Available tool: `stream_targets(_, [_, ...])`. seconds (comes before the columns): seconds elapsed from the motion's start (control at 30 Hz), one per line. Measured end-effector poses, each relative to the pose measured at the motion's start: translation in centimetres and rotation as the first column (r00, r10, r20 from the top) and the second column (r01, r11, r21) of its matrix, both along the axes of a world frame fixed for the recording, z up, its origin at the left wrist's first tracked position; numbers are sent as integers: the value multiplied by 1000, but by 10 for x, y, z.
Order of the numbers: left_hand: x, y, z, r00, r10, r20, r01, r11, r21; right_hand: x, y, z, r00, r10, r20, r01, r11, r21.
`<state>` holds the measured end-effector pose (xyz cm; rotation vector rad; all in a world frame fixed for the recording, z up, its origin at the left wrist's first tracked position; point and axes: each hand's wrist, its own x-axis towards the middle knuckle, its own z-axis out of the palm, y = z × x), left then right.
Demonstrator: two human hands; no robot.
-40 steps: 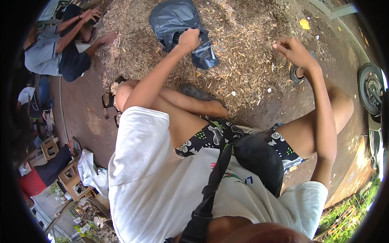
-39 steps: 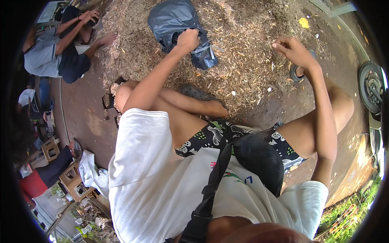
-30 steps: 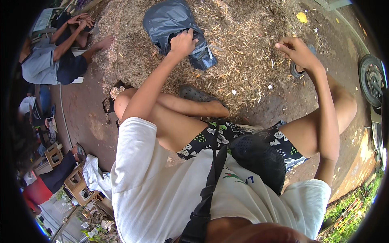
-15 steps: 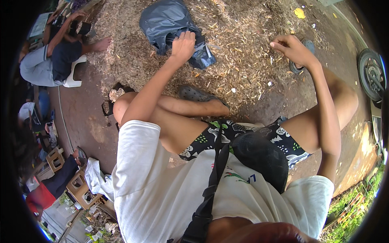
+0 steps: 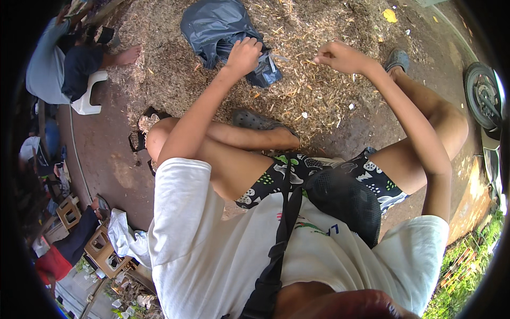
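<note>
A dark grey plastic bag [image 5: 218, 24] lies on a spread of dry straw-like chaff [image 5: 319, 90] in front of me. My left hand [image 5: 243, 55] grips the bag's near edge with the fingers curled over it. My right hand [image 5: 340, 56] hovers above the chaff to the right of the bag, fingers pinched together; what it holds, if anything, is too small to tell. I sit low with my knees apart, a dark clog [image 5: 255, 119] on my left foot and a grey clog [image 5: 396, 58] on my right.
Another person [image 5: 64, 64] sits on a white stool [image 5: 87, 98] at the upper left. A wheel [image 5: 481, 95] stands at the right edge. Small wooden stools [image 5: 101, 250] and a white cloth [image 5: 125, 239] lie at the lower left on bare dirt.
My right hand has moved left, toward the bag, and closed into a pinch. My left hand stays on the bag's edge. The view has shifted a little.
</note>
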<state>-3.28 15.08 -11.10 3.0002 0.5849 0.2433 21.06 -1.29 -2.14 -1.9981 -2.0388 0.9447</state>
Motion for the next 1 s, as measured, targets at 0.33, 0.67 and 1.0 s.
stream_targets(0.33, [-9,8,-8,998,7,57,1,991,-136,-98,76,-92,983,-95,155,37,939,343])
stream_targets(0.67, [-11,11,5,984,86,156,-48,972,-230,-103,82,-118,952,-298,68,217,814,540])
stream_targets(1.0, [-20,26,18,993,41,-111,-64,975,-212,-108,81,-131,936,-296,189,101,742,663])
